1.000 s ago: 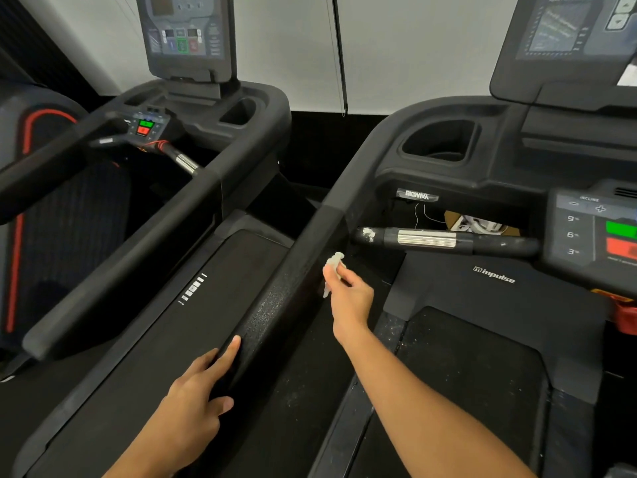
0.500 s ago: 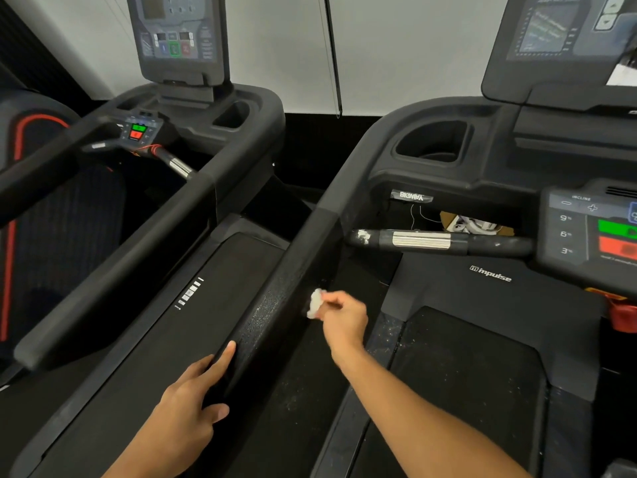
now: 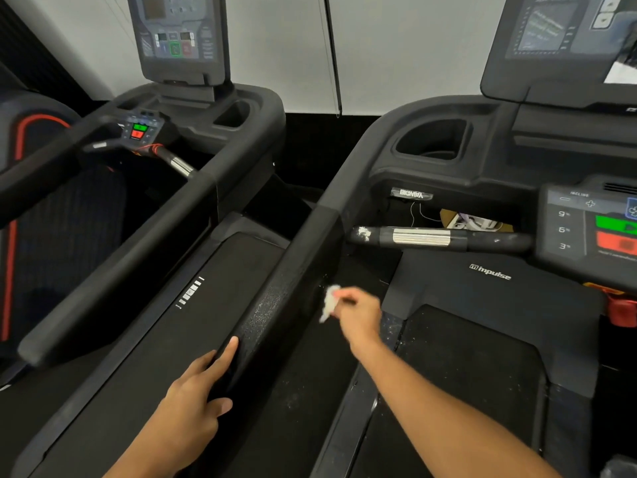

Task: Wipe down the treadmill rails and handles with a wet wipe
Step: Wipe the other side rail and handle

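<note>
Nearest to us, our left hand [image 3: 193, 405] rests on the outer side of the treadmill's left rail [image 3: 275, 305], the index finger stretched forward along the rail's top edge and the thumb bent underneath; it steadies itself on the rail rather than closing around it, and it holds nothing else. A little further along, on the inner side of the same rail, our right hand [image 3: 358, 313] pinches a small, crumpled wet wipe [image 3: 330, 301] between thumb and fingertips, the fingers curled tight on it. The wipe sits at the rail's inner face, roughly halfway along its length; motion blur keeps us from telling whether it actually touches the surface. The rail's top looks speckled with pale flecks, and similar specks lie scattered on the dark deck below our right forearm. Past the wipe, the short front handle [image 3: 437, 238] with its silver sensor band juts across from the rail's far end, a white smear near its left tip. To its right we see the control pad [image 3: 593, 225] with green and red buttons, and above that the cup holder [image 3: 431, 141] in the console's left corner. Furthest away stands the neighbouring treadmill [image 3: 172, 132] on the left, its display upright against the white wall.
</note>
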{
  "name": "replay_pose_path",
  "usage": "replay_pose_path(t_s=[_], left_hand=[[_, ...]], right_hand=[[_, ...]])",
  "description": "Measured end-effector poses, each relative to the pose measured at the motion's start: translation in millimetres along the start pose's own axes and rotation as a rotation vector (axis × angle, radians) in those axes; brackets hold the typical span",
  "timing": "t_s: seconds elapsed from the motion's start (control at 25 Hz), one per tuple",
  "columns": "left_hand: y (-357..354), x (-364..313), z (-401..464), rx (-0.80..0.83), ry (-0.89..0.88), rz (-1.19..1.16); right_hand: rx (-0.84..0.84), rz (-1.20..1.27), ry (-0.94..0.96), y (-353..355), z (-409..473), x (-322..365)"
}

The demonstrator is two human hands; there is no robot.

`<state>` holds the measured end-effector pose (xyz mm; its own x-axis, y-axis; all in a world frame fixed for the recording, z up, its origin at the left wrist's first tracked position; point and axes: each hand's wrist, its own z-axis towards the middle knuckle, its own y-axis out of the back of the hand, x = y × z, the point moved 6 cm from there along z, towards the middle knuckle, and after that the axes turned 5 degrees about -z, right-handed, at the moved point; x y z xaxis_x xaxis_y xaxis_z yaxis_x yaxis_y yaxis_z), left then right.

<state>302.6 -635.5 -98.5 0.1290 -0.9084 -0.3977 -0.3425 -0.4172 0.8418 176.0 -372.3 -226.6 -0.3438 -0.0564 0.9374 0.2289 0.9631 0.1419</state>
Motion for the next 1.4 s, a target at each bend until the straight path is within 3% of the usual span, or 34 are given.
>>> replay_pose_path(t_s=[0.08,0.28,0.4,0.48,0.6,0.68,0.8,0.88,1.0,1.16,1.32,1.4], left_hand=[[0,1,1,-0.001,0.003,-0.002],[0,4,4,0.005,-0.017,0.003],[1,3,3,0.021,-0.007,-0.006],[0,1,3,0.023,-0.014,-0.004],[2,3,5,0.019,-0.019,-0.010],[1,4,6,0.017,-0.018,-0.014],[1,3,4,0.026,-0.014,-0.023],[2,1,4,0.031,-0.016,-0.029],[4,4,6,0.022,-0.004,-0.050],[3,-1,2,0.033,0.007,-0.038],[2,0,4,0.028,0.006,-0.033],[2,0,2,0.032,0.012,-0.028]], right_hand=[[-0.042,0.143,-0.057,-1,15,20],[0.096,0.247,-0.077,-26,-6,6],[-0.103,0.262,-0.293,-18,17,-5],[-0.133,0.256,-0.380,-10,29,-8],[-0.153,0.396,-0.236,-10,30,3],[-0.152,0.312,-0.132,-14,22,15],[-0.112,0.120,-0.255,-15,20,-2],[-0.123,0.157,-0.275,-9,23,-4],[-0.153,0.153,-0.155,-14,19,14],[-0.140,0.146,-0.396,-12,18,-7],[-0.225,0.127,-0.139,-10,29,24],[-0.160,0.005,-0.271,-17,17,-2]])
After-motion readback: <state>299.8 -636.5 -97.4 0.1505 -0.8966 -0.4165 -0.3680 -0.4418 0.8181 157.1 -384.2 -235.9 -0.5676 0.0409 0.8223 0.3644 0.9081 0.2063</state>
